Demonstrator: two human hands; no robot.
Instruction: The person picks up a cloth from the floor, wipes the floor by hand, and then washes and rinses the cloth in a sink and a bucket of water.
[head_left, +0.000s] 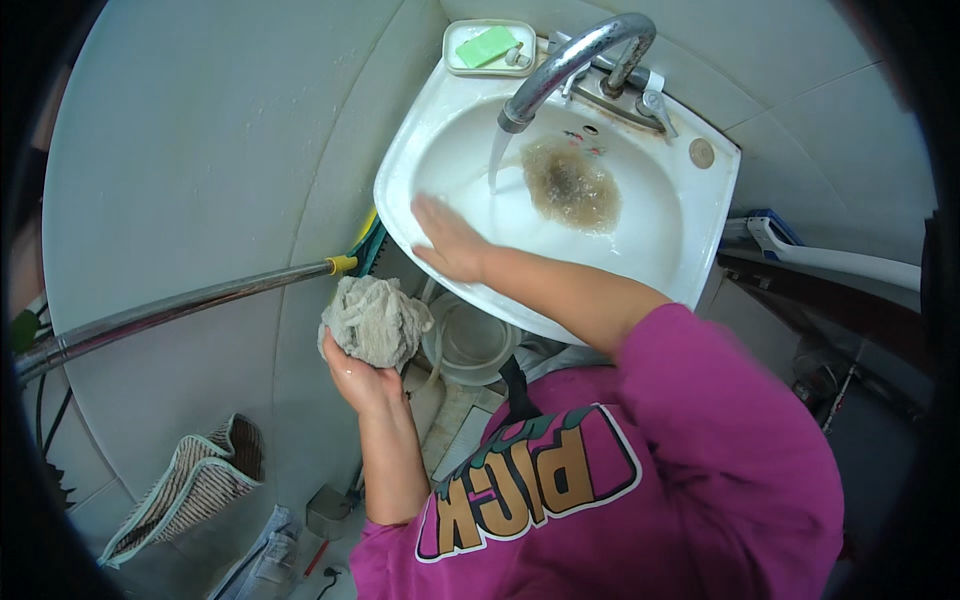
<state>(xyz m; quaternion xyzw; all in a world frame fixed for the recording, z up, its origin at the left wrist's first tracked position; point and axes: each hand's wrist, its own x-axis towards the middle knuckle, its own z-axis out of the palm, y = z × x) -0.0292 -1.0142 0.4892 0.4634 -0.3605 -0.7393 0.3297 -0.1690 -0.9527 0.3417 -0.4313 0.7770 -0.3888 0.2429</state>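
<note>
My left hand (364, 382) holds a bunched, greyish rag (375, 319), left of the sink and outside its rim. The rag looks damp. My right hand (450, 240), fingers extended and slightly blurred, holds nothing and is over the front left rim of the white sink (667, 277). Water runs from the curved metal faucet (577, 60) into the basin. Murky brown water (570, 184) lies around the drain, which it largely hides.
A soap dish (451, 64) with green soap (486, 46) sits on the sink's back left corner. A metal pole (202, 304) crosses at left. Below the sink is a clear plastic tub (480, 375). Striped cloth (187, 487) hangs lower left; a white-handled tool (847, 262) is at right.
</note>
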